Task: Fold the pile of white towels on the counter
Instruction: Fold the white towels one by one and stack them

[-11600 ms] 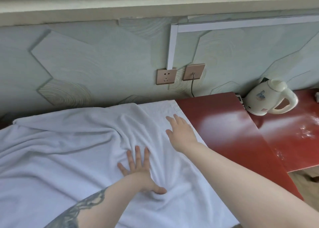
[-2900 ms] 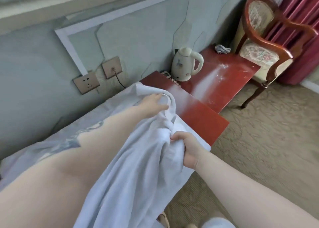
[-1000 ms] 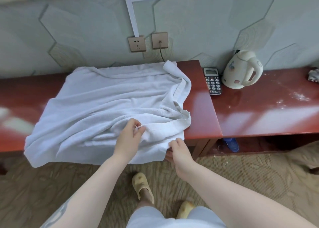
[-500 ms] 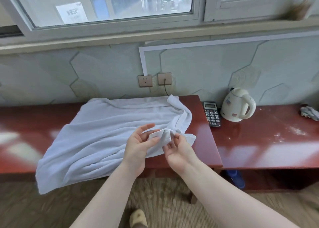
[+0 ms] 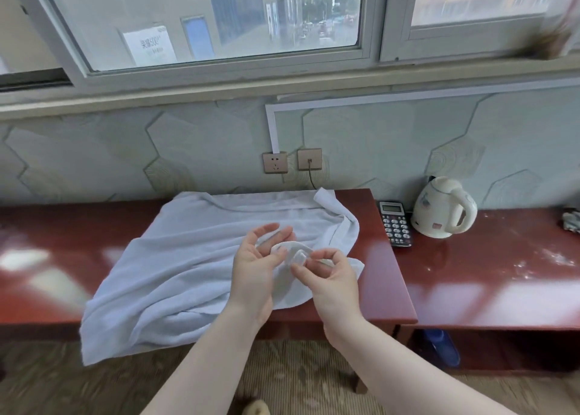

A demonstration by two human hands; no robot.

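Note:
A large white towel lies rumpled across the red counter, its near left edge hanging over the front. Both hands hold its near right corner lifted above the counter. My left hand has the cloth across its palm, pinned by the thumb, with the fingers spread upward. My right hand pinches the corner's edge between thumb and forefinger. The far right corner of the towel curls up by the wall.
A black calculator-style phone and a white electric kettle stand right of the towel. Two wall sockets sit above the counter, one with a cable. A grey rag lies far right. Blue slippers rest under the counter.
Since a second ago both hands have lifted the towel's near right corner off the counter edge. In the last half second the view tilted up and the right hand's pinch tightened on the edge.

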